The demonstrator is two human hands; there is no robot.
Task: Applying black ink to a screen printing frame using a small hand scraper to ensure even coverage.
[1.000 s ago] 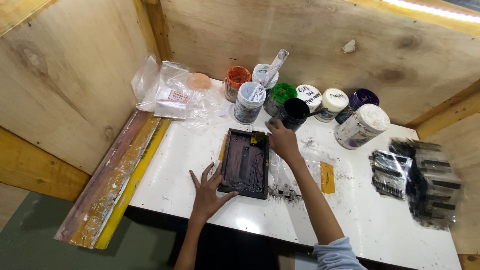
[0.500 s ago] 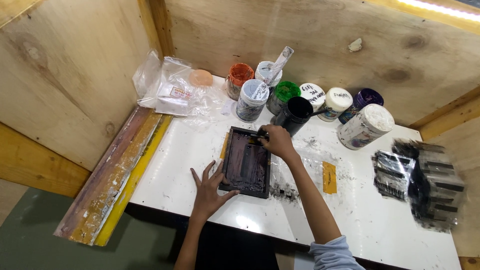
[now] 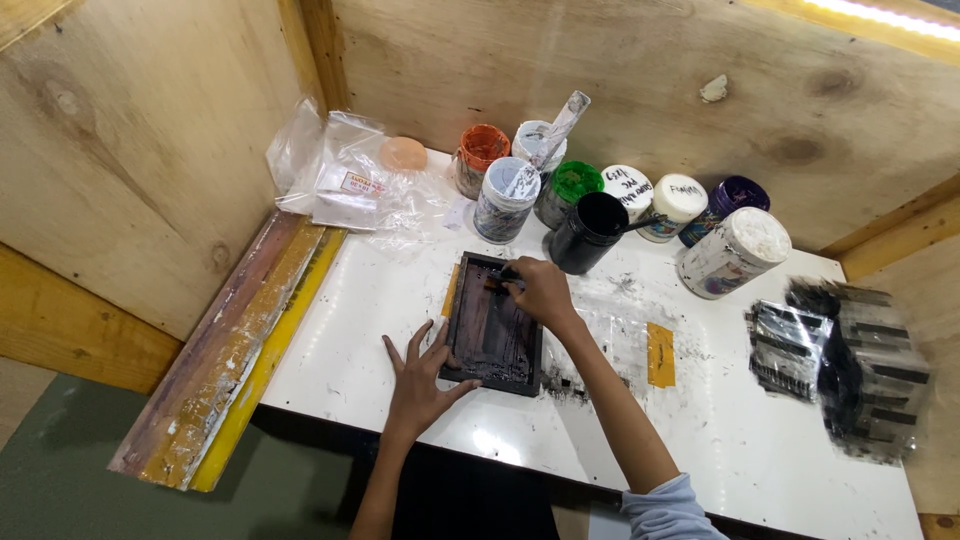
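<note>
A: Left hand (image 3: 420, 385)?
B: Flat, fingers spread, pressing the near left corner of the dark frame (image 3: 492, 330). Same place as a second ago. Clamped on nothing, just bearing down.

A: Frame position?
B: Lying flat on the white table (image 3: 360, 320), near its front edge, between the two hands. Unmoved across the three pictures.

A: Right hand (image 3: 542, 292)?
B: Changed. A second ago up beside the black jar (image 3: 590, 230); half a second ago arriving over the frame's far edge; now resting at the far end of the frame, fingers curled shut around a small dark tool (image 3: 507, 274). Tip touching the frame's far rim, as far as can be told. Kind of tool too small to make out.

A: Reading of that?
B: Probably ink carried from jar to frame, the left hand steadying it meanwhile. No fresh ink distinguishable on the dark surface.

A: Further out?
B: Yellow strip (image 3: 660, 355) right of the frame, black packets (image 3: 850, 360) blurred at far right. Behind the black jar, a row of jars along the wall: green lid (image 3: 575, 183), orange (image 3: 481, 150). Plastic bags (image 3: 340, 175) in the far left corner.
</note>
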